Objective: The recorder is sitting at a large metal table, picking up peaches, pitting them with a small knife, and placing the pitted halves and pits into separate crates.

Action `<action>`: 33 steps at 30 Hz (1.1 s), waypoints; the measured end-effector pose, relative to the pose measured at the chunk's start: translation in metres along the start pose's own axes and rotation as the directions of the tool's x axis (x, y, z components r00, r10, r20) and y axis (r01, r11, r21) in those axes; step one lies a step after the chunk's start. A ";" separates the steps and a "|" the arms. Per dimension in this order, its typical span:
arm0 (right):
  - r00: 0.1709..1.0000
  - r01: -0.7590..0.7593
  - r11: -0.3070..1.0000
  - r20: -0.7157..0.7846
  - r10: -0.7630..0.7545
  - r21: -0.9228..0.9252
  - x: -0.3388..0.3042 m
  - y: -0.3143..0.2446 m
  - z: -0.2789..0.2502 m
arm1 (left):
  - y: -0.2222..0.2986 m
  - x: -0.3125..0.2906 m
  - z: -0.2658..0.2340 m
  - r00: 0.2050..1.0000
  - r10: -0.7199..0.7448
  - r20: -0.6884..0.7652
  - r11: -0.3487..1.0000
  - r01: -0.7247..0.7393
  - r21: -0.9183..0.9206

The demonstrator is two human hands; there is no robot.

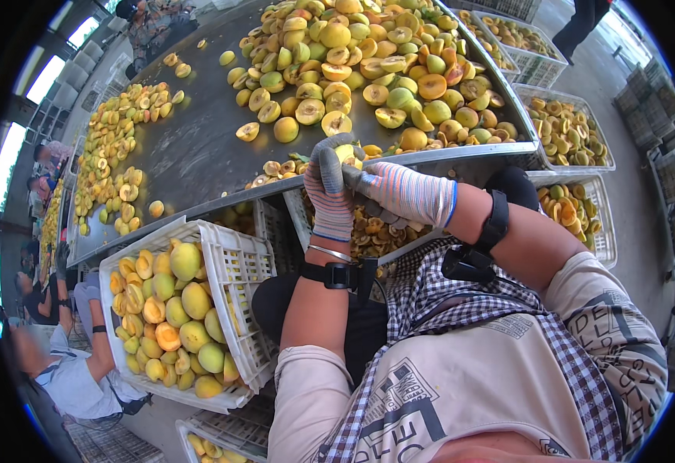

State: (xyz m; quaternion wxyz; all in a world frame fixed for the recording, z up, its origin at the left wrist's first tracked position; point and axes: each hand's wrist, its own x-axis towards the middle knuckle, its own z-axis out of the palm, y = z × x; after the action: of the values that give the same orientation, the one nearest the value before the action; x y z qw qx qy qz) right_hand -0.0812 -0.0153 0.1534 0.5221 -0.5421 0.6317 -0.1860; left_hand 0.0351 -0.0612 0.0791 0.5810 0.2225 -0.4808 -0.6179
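Observation:
Both my hands wear striped gloves with grey palms and meet at the near edge of the metal sorting table (222, 139). My left hand (330, 189) is closed round a yellow peach (347, 155), its fingers curled over the fruit. Right against it, my right hand (407, 191) is closed, with its thumb side next to the peach. What its lower fingers hold, if anything, is hidden. Just beyond my hands lies a large heap of whole and halved peaches (337, 54), several halves showing brown pits or hollows.
A tilted white crate (233, 309) of whole peaches stands at my left. Beneath my hands is a crate of cut peaches (380, 235). More filled crates (561, 92) line the right. Another peach pile (114, 147) lies at the table's left, where a person (75, 378) sits.

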 end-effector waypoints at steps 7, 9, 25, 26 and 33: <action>0.945 0.196 0.800 -0.110 -0.310 -0.567 0.019 0.020 0.004 | 0.000 0.012 -0.009 0.956 -0.293 0.009 0.955 0.293 -0.036; 0.953 0.163 0.773 -0.104 -0.284 -0.613 0.017 0.021 0.003 | -0.004 0.011 -0.009 0.981 -0.191 0.033 0.972 0.185 0.142; 0.986 0.047 0.891 -0.121 -0.113 -0.452 0.022 0.025 -0.021 | -0.002 0.010 -0.015 0.873 -0.330 -0.358 0.917 0.386 0.097; 0.992 0.086 0.958 -0.066 -0.108 -0.273 0.030 0.047 -0.015 | -0.011 0.016 -0.033 0.901 -0.267 -0.342 0.940 0.322 0.114; 0.992 0.122 0.892 0.060 -0.107 -0.435 0.025 0.113 0.021 | 0.005 0.021 -0.024 0.913 -0.259 -0.316 0.963 0.221 -0.153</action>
State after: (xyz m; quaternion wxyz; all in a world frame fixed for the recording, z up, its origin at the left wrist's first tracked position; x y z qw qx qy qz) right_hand -0.1154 0.0086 0.0429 0.3859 -0.6848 0.6152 -0.0605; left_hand 0.0527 -0.0879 0.0788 0.5853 0.3478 -0.3085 -0.6643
